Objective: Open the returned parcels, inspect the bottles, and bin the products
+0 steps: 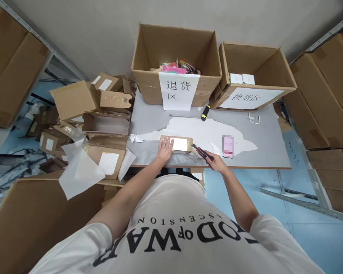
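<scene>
A small cardboard box [185, 144] with a white label lies lengthwise near the table's front edge. My left hand [165, 149] rests on the box's left end, fingers stretched over its top. In my right hand [216, 162] is a red and black utility knife [202, 152], its tip at the right end of the box. Right of that hand lies a pink card-like item [228, 146], its surface blurred out. A yellow and black cutter [205, 113] lies farther back on the table.
Two large open cartons with paper signs, one left [148, 89] and one right [217, 99], stand at the table's back. Opened boxes [105, 123] and loose paper [80, 171] pile up at the left. A white cable loop [254, 118] lies back right.
</scene>
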Tool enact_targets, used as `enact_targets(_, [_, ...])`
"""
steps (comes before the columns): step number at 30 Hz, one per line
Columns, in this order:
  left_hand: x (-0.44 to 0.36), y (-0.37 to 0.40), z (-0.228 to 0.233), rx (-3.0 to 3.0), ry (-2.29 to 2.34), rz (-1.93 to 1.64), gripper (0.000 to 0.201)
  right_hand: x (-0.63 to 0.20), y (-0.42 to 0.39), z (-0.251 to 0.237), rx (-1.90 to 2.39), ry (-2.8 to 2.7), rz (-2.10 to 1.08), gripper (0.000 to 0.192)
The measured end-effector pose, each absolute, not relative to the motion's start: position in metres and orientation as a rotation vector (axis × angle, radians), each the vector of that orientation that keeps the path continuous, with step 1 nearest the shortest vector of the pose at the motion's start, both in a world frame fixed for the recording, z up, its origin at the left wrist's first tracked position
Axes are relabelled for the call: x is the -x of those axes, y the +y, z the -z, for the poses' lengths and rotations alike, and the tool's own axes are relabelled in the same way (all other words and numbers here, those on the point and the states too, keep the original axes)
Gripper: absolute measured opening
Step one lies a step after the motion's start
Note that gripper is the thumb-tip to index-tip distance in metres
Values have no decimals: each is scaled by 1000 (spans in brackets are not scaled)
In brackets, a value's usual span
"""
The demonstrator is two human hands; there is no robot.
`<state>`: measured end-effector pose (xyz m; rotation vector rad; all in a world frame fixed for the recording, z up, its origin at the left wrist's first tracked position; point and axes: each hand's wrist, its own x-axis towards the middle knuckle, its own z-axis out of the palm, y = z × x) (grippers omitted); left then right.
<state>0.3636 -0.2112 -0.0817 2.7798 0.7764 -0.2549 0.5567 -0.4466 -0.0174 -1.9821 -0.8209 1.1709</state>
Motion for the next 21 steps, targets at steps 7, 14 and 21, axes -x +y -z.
enact_targets(7, [-364,-211,83,-2792,772,246,60,-548,-458,17,1936,-765,-1190,64])
enact_targets(14, [-362,-211,85,-2804,752,210,60,-535,-472,20,1925,-664,-1198,65])
enact_targets(21, [-362,-209,82,-2794,726,227,61,-532,-479,22,1987,-764,-1238,60])
